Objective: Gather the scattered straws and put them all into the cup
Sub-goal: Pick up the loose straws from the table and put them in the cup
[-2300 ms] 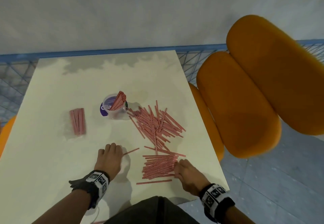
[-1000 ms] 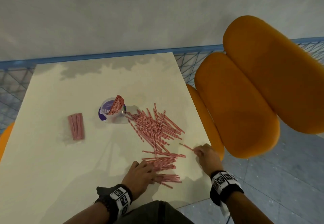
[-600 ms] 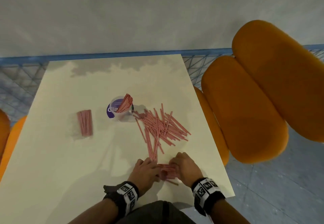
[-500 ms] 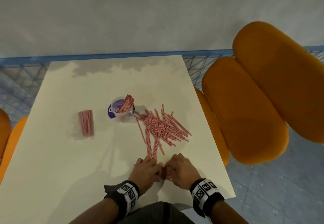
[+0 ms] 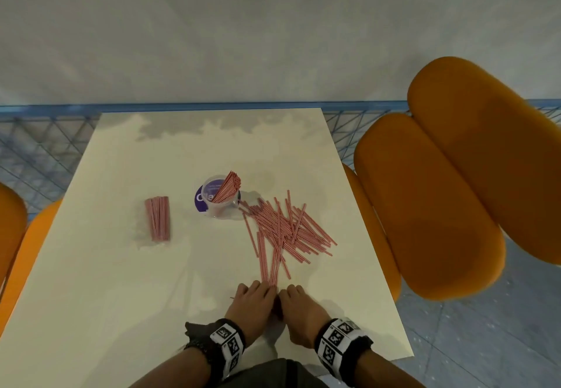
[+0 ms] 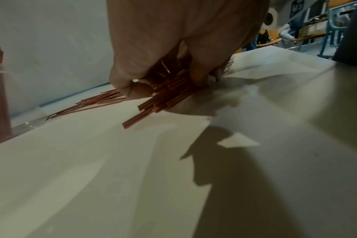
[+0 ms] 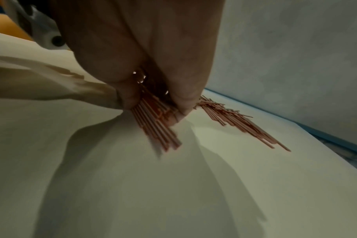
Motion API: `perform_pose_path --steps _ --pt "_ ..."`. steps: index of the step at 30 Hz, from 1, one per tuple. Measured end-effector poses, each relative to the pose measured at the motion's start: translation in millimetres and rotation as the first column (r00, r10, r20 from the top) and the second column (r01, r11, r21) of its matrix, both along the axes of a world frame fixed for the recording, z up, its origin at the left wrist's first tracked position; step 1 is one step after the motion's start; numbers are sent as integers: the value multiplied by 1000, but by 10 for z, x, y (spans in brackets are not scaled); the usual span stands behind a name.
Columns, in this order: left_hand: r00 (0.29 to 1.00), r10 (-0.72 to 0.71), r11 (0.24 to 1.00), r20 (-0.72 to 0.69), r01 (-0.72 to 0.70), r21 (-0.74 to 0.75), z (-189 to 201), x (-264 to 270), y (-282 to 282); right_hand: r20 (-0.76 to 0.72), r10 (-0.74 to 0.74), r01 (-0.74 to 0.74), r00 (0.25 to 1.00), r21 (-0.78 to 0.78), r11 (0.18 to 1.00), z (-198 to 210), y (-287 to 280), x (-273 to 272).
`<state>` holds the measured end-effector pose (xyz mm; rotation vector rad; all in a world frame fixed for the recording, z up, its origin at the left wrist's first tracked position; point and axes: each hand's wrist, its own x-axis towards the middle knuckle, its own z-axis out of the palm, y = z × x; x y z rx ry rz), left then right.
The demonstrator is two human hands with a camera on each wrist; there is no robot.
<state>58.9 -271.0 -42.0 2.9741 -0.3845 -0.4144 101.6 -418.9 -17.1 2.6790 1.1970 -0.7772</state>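
The pale bench [image 5: 121,266] fills most of the head view, standing against a grey wall, with a blue mesh railing [image 5: 39,142] behind its far edge. Large orange cushioned seats [image 5: 455,199] stand just beside its right edge, and smaller orange seats [image 5: 12,230] show at the left edge.

On the right half of the bench lies the scattered pile of red-and-white striped straws [image 5: 288,230], crossing one another in a loose fan that runs from just beside the cup toward the near edge. Well to the left of the cup, a tidy flat batch of straws [image 5: 157,218] lies side by side and apart from everything else.

The clear plastic cup [image 5: 218,196], with a purple label, stands upright near the middle of the bench, with a bunch of straws [image 5: 227,186] inside it, leaning to the right over its rim.

Near the front edge, the left hand [image 5: 252,302] and the right hand [image 5: 299,311] sit side by side, touching or nearly so, each wrist wearing a black-and-white patterned band. Between them they hold a gathered bundle of straws [image 6: 165,96] that rests on the bench. In the left wrist view the left grip is clamped on this bundle, thumb [image 6: 139,90] on one side and fingers curled over the other. In the right wrist view the right grip pinches the same bundle from both sides, its straw ends poking out below the fingertips [image 7: 183,103].
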Motion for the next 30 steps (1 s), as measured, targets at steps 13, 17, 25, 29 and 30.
perform_pose_path --steps 13,17,25,29,30 --pt "986 100 995 -133 -100 2 106 -94 -101 9 43 -43 999 6 999 5 75 -77" --pt "983 122 992 -133 -125 -15 73 -124 -124 20 68 -68 997 -11 998 -1 78 -85" --pt "981 160 986 -109 -163 -17 202 -130 -165 83 46 -47 996 12 999 -10 85 -75" --pt "978 184 983 -96 -181 40 252 -51 -151 76 94 -97 993 29 995 4 81 23" --pt "980 176 984 -96 -172 49 237 -28 -136 76 92 -95 993 35 995 -13 80 50"
